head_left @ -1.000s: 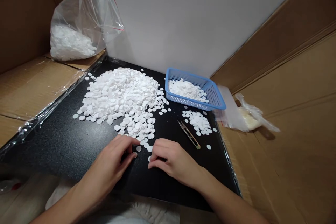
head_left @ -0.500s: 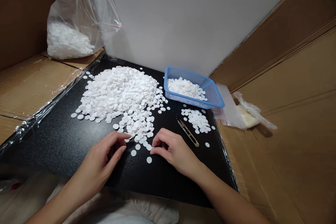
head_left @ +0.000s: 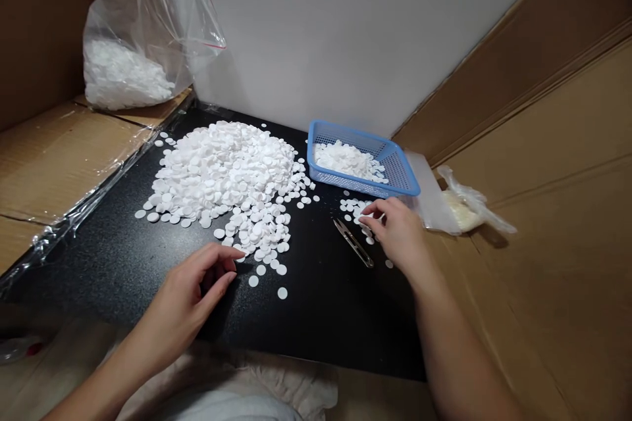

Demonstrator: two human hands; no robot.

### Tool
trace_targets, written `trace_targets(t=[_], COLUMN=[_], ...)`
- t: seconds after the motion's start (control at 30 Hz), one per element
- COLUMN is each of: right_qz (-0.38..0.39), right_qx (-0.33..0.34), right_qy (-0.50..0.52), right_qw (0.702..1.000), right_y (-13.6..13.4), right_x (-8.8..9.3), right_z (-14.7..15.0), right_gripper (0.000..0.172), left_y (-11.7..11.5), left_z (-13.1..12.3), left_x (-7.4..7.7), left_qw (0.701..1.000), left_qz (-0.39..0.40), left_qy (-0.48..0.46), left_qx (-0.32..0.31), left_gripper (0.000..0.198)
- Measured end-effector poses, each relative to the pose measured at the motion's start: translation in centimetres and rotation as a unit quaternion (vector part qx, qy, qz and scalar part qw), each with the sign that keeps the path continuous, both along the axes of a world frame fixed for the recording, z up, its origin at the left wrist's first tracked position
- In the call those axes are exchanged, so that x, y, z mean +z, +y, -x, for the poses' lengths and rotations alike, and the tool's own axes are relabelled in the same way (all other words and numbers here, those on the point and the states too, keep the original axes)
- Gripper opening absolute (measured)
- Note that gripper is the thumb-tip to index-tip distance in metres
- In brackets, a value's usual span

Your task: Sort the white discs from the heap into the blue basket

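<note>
A large heap of white discs (head_left: 227, 168) covers the middle of the black table, spilling toward me. My left hand (head_left: 202, 283) rests at the near edge of the spill, thumb and fingers apart, nothing seen between them. Over the small group of white discs (head_left: 351, 206) at the right hovers my right hand (head_left: 397, 230), its thumb and fingertips bent close together; whether a disc is between them cannot be made out. Metal thread snips (head_left: 353, 243) lie just left of that hand. A few single discs (head_left: 282, 293) lie between the hands.
Behind the small group stands a blue basket (head_left: 365, 185) partly filled with discs. A clear bag (head_left: 128, 75) of discs sits on cardboard at the back left. A small knotted bag (head_left: 461, 210) lies at the right. Cardboard walls flank the black table (head_left: 316, 322).
My right hand has moved right and away from me, from beside the spilled discs to the small group near the basket. My left hand has stayed nearly in place.
</note>
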State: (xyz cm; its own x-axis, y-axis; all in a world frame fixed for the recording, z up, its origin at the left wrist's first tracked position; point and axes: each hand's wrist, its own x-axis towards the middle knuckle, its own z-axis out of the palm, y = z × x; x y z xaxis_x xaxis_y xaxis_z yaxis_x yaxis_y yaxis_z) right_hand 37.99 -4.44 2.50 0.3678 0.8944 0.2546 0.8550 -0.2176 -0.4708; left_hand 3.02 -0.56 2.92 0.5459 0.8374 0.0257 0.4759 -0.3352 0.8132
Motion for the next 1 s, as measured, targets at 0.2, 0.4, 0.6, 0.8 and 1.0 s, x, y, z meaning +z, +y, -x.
trace_targets(t=[0.2, 0.4, 0.6, 0.8, 1.0], right_qz=[0.045, 0.091, 0.097, 0.118, 0.157], right_qx=[0.225, 0.266, 0.294, 0.344, 0.352], right_qy=[0.157, 0.190, 0.217, 0.171, 0.180], right_qw=[0.961, 0.941, 0.926, 0.916, 0.905], right_y=[-0.6, -1.4, -1.5, -1.6, -1.6], right_x=[0.3, -0.2, -0.2, 0.6, 0.9], right_z=[7.4, 10.8, 11.1, 10.3, 9.6], right_gripper=[0.014, 0.008, 0.015, 0.024, 0.016], left_y=[-0.6, -1.2, -0.9, -0.5, -0.6], left_z=[-0.3, -1.3, -1.8, -1.8, -1.0], left_x=[-0.8, -1.8, -1.6, -1.7, -1.8], left_qw=[0.999, 0.993, 0.989, 0.985, 0.985], left_qz=[-0.045, -0.099, -0.108, -0.119, -0.133], left_qy=[0.015, 0.063, 0.085, 0.102, 0.065], left_qx=[-0.012, -0.030, -0.055, -0.075, -0.093], left_gripper=[0.016, 0.010, 0.012, 0.017, 0.028])
